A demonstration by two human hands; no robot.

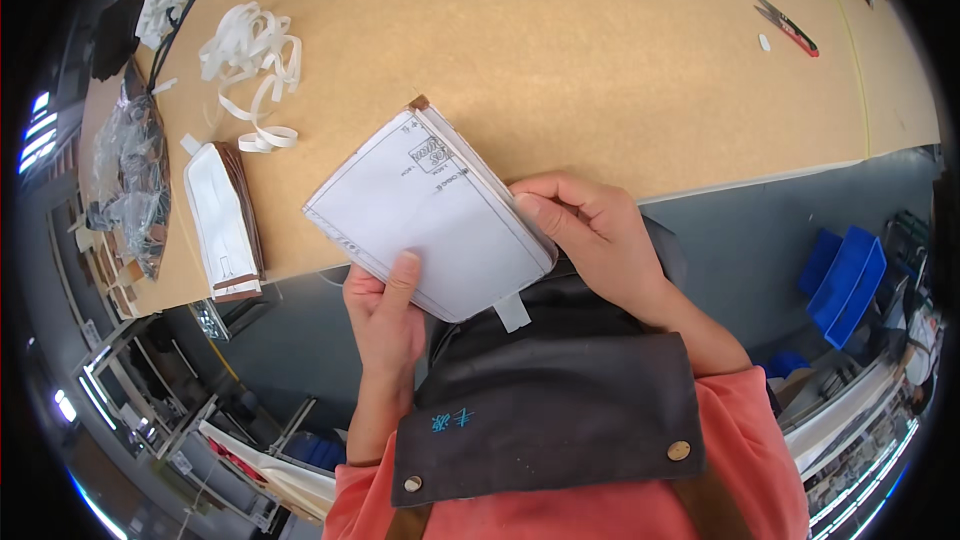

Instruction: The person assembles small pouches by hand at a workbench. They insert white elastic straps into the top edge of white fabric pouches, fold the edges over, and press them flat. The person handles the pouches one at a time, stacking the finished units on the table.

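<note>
A flat white panel piece [420,215] with drawn lines, dark printed marks and a brown corner is held tilted above my lap, at the table's near edge. It looks layered along its right side. My left hand [390,315] grips its lower left edge, thumb on top and fingers underneath. At the right edge, my right hand [590,230] pinches the layers between thumb and forefinger. A pale tab [512,312] sticks out from the panel's lower end. To the left on the table lies a stack of narrow white pieces [220,215] with brown edges.
On the brown table [560,70] lie a tangle of white tape [255,60], a crumpled clear plastic bag [130,175], and thread snips [788,28] with red handles beside a small white piece [764,42]. Blue bins [848,280] stand on the right, beyond the table.
</note>
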